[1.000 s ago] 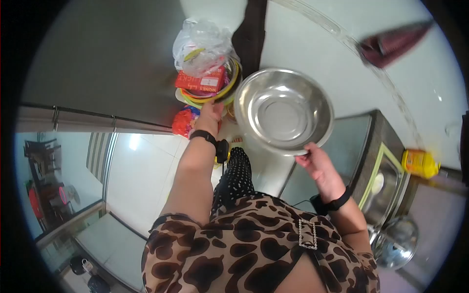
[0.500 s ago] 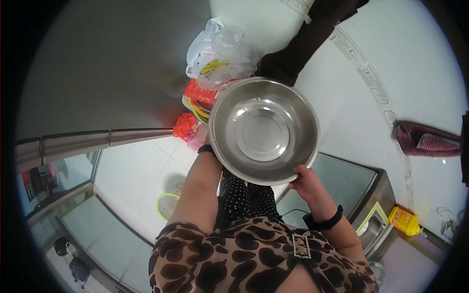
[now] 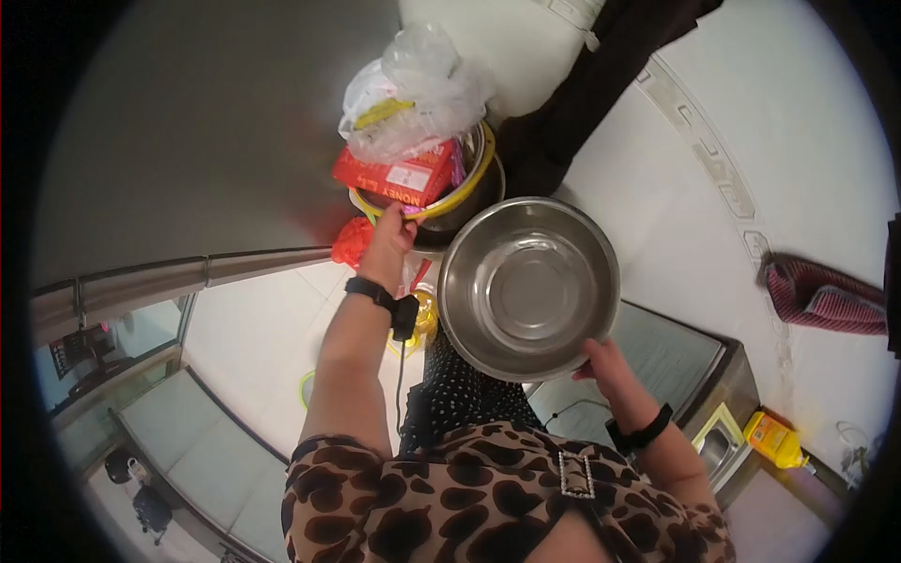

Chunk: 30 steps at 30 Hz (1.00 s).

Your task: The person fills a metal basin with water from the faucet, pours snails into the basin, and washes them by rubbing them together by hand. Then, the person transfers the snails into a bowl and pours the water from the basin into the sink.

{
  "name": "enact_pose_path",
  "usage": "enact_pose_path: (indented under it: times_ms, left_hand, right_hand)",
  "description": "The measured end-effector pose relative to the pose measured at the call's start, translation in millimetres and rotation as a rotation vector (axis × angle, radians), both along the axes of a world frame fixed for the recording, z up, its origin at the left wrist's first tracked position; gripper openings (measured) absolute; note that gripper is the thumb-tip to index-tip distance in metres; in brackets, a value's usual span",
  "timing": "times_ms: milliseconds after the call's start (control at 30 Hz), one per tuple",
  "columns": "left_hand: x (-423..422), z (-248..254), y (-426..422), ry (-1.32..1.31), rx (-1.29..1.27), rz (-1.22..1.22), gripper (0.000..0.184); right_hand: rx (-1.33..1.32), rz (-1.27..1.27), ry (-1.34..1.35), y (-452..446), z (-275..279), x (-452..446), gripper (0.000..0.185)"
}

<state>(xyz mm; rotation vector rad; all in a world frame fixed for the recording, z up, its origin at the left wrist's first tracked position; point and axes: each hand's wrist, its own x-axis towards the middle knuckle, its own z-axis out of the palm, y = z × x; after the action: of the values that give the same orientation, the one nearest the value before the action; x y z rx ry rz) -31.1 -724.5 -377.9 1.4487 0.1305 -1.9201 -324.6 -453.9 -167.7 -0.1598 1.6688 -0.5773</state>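
Note:
My right hand (image 3: 605,366) grips the lower right rim of a wide stainless steel basin (image 3: 535,291), which is tilted so its bare inside faces me. My left hand (image 3: 394,235) is closed on the near rim of a yellow-rimmed basin (image 3: 460,197), its fingers partly hidden. Inside that basin lie a red box (image 3: 375,176) with printed lettering and a white plastic bag (image 3: 413,94) with a yellow item on it. Another metal vessel shows beneath the yellow rim, partly covered by the steel basin.
A large grey panel (image 3: 216,122) stands to the left. Below my left hand are a red bag (image 3: 351,242) and a yellow bottle (image 3: 424,314) on the floor. Dark cloth (image 3: 563,122) hangs behind. At right are a striped towel (image 3: 817,296), a yellow bottle (image 3: 777,439) and a sink (image 3: 723,446).
The steel basin has moved right and slightly down in my right hand. My left hand, formerly behind the basin, now grips the yellow rim, and the red box and bag are more exposed.

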Motion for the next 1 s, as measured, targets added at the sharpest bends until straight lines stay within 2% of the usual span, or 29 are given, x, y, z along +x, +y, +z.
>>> enact_pose_path:
  times_ms: [133,200,333,400,567,700,800,867,1000]
  left_hand:
    - [19.9,44.7,-18.8,-0.044,-0.031,-0.009,0.028]
    - [26.0,70.4,-23.9,0.017,-0.013,-0.111,0.027]
    - [30.6,103.4,-28.7,0.036,-0.030,-0.157,0.030]
    - [27.5,112.4,-30.0,0.054,0.014,-0.110,0.031]
    - [34.5,91.9,-25.0,0.008,-0.086,-0.187,0.034]
    - [25.0,87.0,-18.1,-0.042,-0.031,-0.109,0.026]
    - [26.6,67.9,-17.9,0.016,-0.014,-0.090,0.024]
    - [30.5,50.7,-17.0,0.003,0.015,-0.123,0.023]
    - [34.1,10.6,-15.3,0.034,-0.016,-0.142,0.023]
  right_hand:
    - [0.064,0.023,-0.090,-17.7,-2.9,19.4,0.035]
    - [0.082,0.015,-0.152,-29.0,-11.3,29.3,0.034]
    - [0.124,0.067,-0.292,-66.0,-26.3,54.8,0.032]
    - [0.099,0.027,-0.325,-80.3,-52.8,65.4,0.031]
    - [0.079,-0.004,-0.286,-144.4,-81.8,94.7,0.026]
    - [-0.031,-0.038,-0.289,-181.3,-157.5,104.3,0.019]
    - [0.029,-0.097,-0.245,-204.3,-181.1,111.3,0.021]
    - [0.043,-0.077,-0.103,-207.6,-185.3,113.2,0.029]
    - [0.067,0.043,-0.153,-194.2,-189.2,104.0,0.042]
